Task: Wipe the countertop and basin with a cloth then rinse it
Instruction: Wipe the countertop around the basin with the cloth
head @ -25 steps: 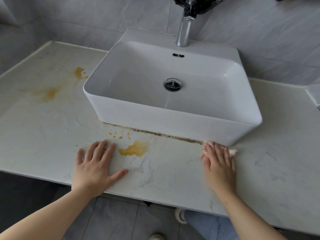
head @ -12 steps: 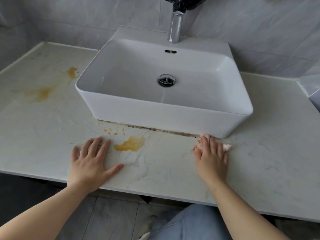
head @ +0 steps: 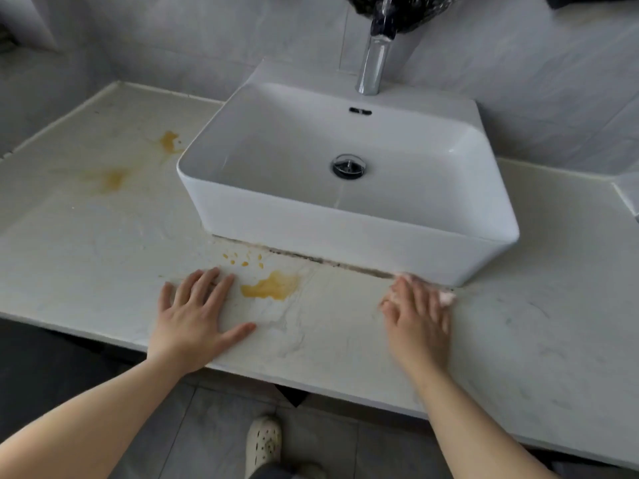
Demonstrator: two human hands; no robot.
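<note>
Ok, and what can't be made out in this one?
Head view only.
1. The pale pink cloth: mostly hidden under the right hand; only its far edge shows.
2. The right hand: motion-blurred, fingertips indistinct.
3. The chrome tap: top cut off by the upper edge and wrapped in black plastic.
4. A white fixture at the right edge: cut off, unidentifiable.

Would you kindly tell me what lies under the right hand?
A pale pink cloth on the countertop; only its edge shows beyond the right hand. The rest is covered.
</note>
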